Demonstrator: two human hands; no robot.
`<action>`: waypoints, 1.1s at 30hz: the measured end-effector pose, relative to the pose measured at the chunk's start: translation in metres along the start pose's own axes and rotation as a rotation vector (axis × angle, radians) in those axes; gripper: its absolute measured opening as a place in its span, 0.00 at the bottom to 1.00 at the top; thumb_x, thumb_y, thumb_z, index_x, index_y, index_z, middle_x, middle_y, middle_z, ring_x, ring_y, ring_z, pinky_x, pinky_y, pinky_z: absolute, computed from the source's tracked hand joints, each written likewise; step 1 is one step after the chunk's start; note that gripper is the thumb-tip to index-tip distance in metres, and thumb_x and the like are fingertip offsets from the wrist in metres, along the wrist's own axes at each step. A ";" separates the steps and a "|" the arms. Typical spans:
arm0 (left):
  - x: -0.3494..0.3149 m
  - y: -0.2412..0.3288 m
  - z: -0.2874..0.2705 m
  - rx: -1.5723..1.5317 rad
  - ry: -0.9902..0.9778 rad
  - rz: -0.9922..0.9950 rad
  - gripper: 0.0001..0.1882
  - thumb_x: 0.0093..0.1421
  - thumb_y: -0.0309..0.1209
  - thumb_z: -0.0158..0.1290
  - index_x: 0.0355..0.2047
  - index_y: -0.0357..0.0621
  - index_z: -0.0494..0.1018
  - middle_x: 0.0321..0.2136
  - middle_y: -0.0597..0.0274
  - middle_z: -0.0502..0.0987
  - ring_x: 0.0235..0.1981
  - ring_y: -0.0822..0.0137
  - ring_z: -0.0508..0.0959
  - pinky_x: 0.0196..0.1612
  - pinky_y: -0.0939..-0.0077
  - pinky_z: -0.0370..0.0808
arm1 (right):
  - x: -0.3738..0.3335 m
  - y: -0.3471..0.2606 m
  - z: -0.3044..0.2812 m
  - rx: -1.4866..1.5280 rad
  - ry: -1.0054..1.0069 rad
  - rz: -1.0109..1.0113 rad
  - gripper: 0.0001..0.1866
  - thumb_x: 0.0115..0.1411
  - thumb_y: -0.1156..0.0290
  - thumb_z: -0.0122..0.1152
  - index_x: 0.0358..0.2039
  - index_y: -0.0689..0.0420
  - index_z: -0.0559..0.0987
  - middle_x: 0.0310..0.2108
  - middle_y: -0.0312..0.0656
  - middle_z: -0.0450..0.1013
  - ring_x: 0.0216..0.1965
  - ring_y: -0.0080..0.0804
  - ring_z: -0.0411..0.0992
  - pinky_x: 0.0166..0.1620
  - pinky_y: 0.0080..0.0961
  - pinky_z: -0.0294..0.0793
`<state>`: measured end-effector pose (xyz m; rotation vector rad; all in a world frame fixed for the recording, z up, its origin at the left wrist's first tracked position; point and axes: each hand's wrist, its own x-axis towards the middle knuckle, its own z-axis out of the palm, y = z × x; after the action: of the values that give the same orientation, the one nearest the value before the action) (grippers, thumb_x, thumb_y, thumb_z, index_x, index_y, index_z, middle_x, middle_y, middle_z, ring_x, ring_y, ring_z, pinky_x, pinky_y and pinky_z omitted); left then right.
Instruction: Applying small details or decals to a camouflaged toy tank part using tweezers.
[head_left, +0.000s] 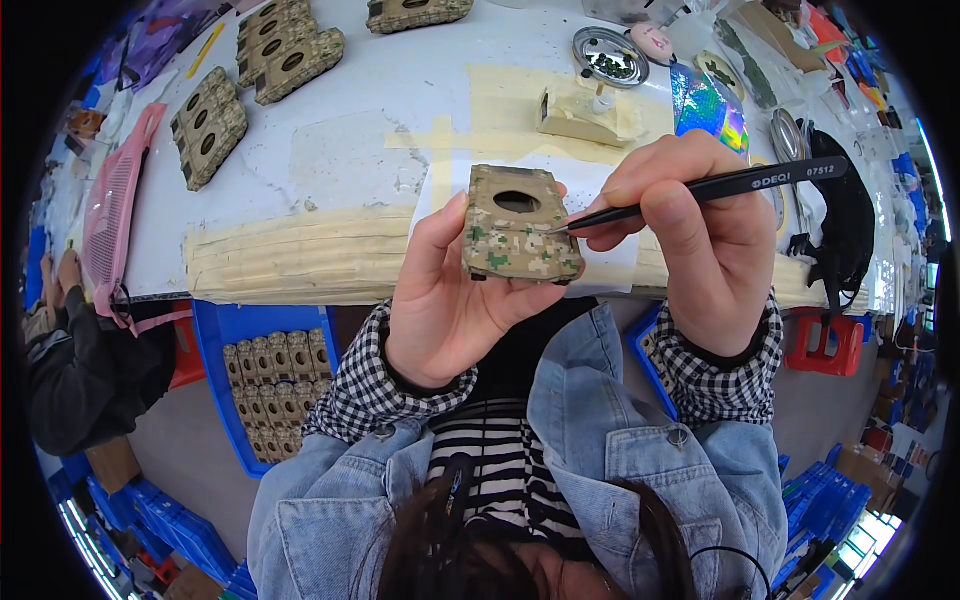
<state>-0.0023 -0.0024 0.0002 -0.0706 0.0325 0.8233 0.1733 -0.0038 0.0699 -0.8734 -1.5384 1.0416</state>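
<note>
My left hand (437, 300) holds a camouflage-painted model tank hull (515, 245) up near the table's front edge, thumb on its left side and fingers beneath. A dark round hole opens in the hull's upper half. Black tweezers (740, 186) are pinched in my right hand (705, 235), their handle end pointing right. The tips meet or nearly meet the hull's right side, just below the hole; whether they grip a small part cannot be made out. Behind my hands lies a tan box-shaped piece (582, 118) with a small white knob on top.
More camouflage hulls (208, 130) lie at the far left. A round dish (610, 58) holds small dark green bits beside a shiny rainbow sheet (708, 108). A blue crate (215, 385) of hulls stands below the table. Another person's dark sleeve (80, 365) shows beside a pink mesh item (115, 215).
</note>
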 end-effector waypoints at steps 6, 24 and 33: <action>0.001 0.000 0.000 0.002 -0.002 0.001 0.29 0.63 0.47 0.34 0.55 0.37 0.56 0.48 0.41 0.66 0.46 0.45 0.71 0.46 0.62 0.76 | 0.000 -0.001 0.000 -0.015 -0.004 0.011 0.13 0.62 0.66 0.47 0.32 0.65 0.70 0.28 0.45 0.69 0.26 0.27 0.72 0.30 0.18 0.73; 0.002 0.001 -0.001 0.012 -0.011 -0.001 0.29 0.63 0.47 0.34 0.55 0.36 0.56 0.48 0.41 0.66 0.46 0.46 0.71 0.46 0.62 0.76 | 0.001 0.000 -0.001 -0.045 -0.019 -0.016 0.12 0.62 0.67 0.47 0.32 0.65 0.70 0.28 0.44 0.69 0.27 0.27 0.72 0.30 0.19 0.73; 0.001 0.001 -0.001 0.013 -0.005 0.000 0.29 0.63 0.47 0.34 0.55 0.36 0.56 0.48 0.41 0.65 0.47 0.45 0.70 0.46 0.62 0.76 | 0.001 0.002 0.000 -0.030 -0.020 -0.037 0.12 0.63 0.67 0.46 0.32 0.65 0.69 0.28 0.44 0.68 0.27 0.28 0.72 0.30 0.19 0.74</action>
<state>-0.0023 -0.0005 -0.0013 -0.0565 0.0328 0.8231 0.1735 -0.0019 0.0682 -0.8541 -1.5847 1.0060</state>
